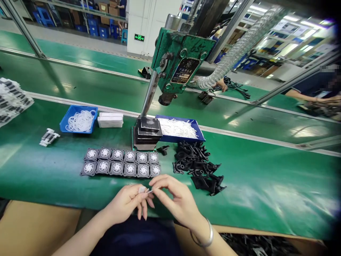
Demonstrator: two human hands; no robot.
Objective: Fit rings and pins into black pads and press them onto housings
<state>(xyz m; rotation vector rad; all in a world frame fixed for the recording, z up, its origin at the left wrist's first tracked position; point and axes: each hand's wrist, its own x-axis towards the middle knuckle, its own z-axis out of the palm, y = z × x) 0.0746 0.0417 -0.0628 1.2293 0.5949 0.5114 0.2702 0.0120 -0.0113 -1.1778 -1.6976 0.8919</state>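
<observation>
My left hand (128, 202) pinches a small whitish piece (142, 189) between thumb and forefinger, its other fingers hanging loosely curled. Fingertips of my right hand (178, 199) meet it from the right, closed around the end of a thin pale sliver (150, 191); whether this is part of the same piece I cannot tell. Just beyond both hands, square black fan-like parts (117, 168) with white swirl discs lie in two rows on the green bench. To the right is a heap of black plastic brackets (191, 156), with one loose black part (163, 150) near the press base.
A green bench press (181, 64) on a steel column rises behind the rows, its black base block (147, 131) beneath. Behind stand a blue bin (62, 122) of white rings, white blocks (110, 120) and a blue tray (201, 131) of white strips. White-and-black parts (49, 137) lie left.
</observation>
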